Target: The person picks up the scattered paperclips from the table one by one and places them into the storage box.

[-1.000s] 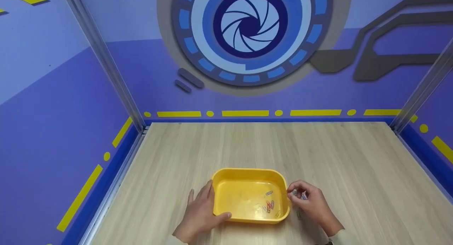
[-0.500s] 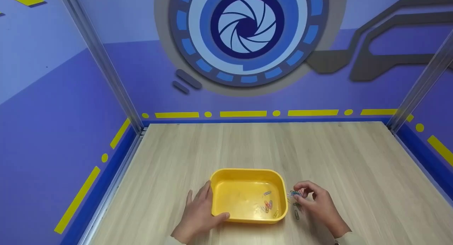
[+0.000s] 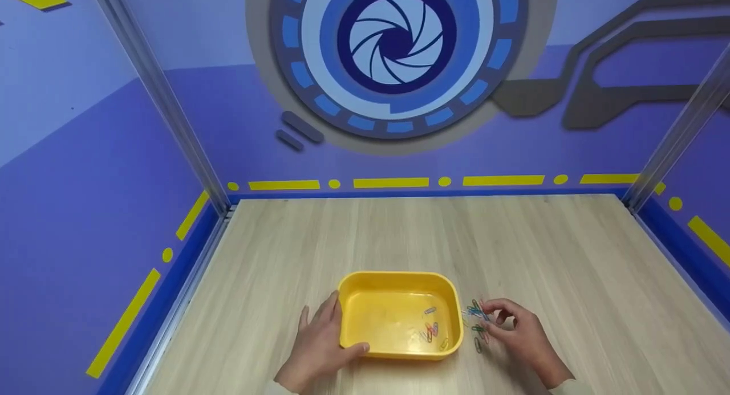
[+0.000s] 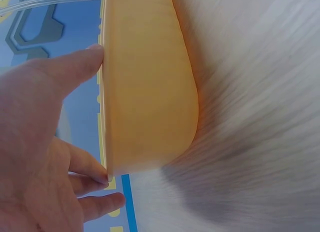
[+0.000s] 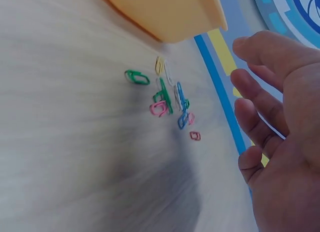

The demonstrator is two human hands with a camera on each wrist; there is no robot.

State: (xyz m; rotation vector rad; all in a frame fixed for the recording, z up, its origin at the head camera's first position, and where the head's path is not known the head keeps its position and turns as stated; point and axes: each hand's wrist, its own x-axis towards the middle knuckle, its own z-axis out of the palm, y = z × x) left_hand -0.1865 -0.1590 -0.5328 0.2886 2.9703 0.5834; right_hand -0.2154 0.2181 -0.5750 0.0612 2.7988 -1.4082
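Observation:
A yellow plastic bin (image 3: 373,318) stands on the table, with several coloured paper clips (image 3: 430,333) lying inside toward its right end. My left hand (image 3: 319,343) rests against the bin's left end. Its fingers and thumb (image 4: 82,67) lie along the rim, fairly straight. Just right of the bin is a loose cluster of paper clips (image 3: 474,312) on the tabletop. Over that cluster hovers my right hand (image 3: 523,331), fingers bent loosely with a gap to the thumb. In the right wrist view, the hand (image 5: 285,102) holds nothing; green, pink, blue, white and yellow clips lie apart from it.
The wood-grain table (image 3: 422,229) reaches back to a printed blue-purple wall (image 3: 228,121). Metal posts (image 3: 162,104) stand at its far corners, and side panels flank it.
My right hand has drawn back rightward from the bin's edge. The paper clips it had between its fingers now lie on the table. The left hand has stayed on the bin.

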